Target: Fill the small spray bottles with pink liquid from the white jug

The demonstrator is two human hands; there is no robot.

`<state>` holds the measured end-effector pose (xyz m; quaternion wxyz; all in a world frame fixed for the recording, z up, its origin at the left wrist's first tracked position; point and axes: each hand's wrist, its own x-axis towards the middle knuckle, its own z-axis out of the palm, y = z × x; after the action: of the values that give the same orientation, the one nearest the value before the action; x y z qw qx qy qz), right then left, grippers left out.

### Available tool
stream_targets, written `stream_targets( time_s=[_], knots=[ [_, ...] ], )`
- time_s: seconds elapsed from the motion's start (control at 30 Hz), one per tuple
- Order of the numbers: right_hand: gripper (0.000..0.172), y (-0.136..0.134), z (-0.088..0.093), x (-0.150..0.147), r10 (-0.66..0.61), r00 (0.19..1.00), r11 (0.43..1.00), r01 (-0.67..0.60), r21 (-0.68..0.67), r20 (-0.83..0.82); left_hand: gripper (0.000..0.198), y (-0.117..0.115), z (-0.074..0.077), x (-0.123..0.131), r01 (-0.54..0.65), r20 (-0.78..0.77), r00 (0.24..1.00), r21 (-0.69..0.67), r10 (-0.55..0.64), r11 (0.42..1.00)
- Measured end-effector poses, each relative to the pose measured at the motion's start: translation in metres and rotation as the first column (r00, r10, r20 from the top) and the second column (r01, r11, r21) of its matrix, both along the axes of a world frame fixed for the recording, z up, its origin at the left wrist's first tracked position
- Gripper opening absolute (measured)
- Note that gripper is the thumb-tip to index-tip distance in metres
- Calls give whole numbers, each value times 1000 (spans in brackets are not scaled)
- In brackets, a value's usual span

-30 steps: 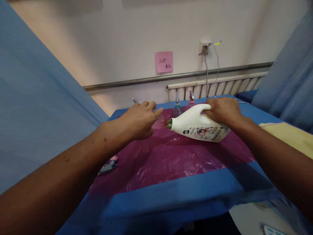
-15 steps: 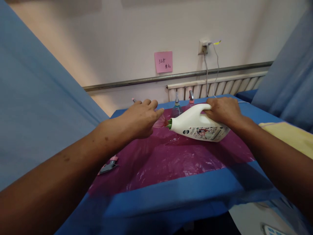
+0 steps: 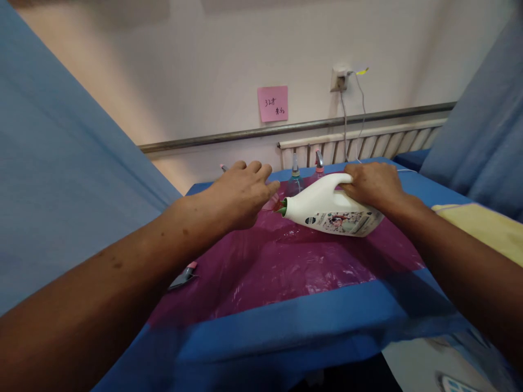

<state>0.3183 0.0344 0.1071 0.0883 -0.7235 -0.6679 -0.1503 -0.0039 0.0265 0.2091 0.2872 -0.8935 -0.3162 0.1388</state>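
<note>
The right hand [image 3: 373, 185] clenches the white jug [image 3: 335, 209] by its handle. The jug lies tipped over the counter's purple sheet [image 3: 286, 267], long axis 3 to 9 o'clock, its spout [image 3: 283, 207] at 9 meeting a small clear cup [image 3: 273, 202] grasped in the left hand [image 3: 241, 196].

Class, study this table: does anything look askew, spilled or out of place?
The white bottle is tipped almost flat, its green mouth toward the left hand, the right hand gripping its handle. A loose spray head lies alone by the left edge of the purple sheet. No clear spill shows.
</note>
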Motion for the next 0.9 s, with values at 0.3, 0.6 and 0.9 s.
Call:
stream_targets(
  time_s=[0.3, 0.6, 0.9],
  knots=[
    [42, 1, -1, 0, 5, 999, 1000, -5, -1, -37, 44, -2, 3, 6, 67, -20, 998, 38, -66, 997],
    [44, -1, -2, 2, 13, 1000, 1000, -12, 27, -15, 49, 0, 3, 3, 25, -15, 1000, 21, -24, 999],
    [51, -4, -1, 17, -91, 995, 996, 90, -17, -43, 75, 11, -8, -27, -54, 237, 969, -59, 66, 997]
  ],
)
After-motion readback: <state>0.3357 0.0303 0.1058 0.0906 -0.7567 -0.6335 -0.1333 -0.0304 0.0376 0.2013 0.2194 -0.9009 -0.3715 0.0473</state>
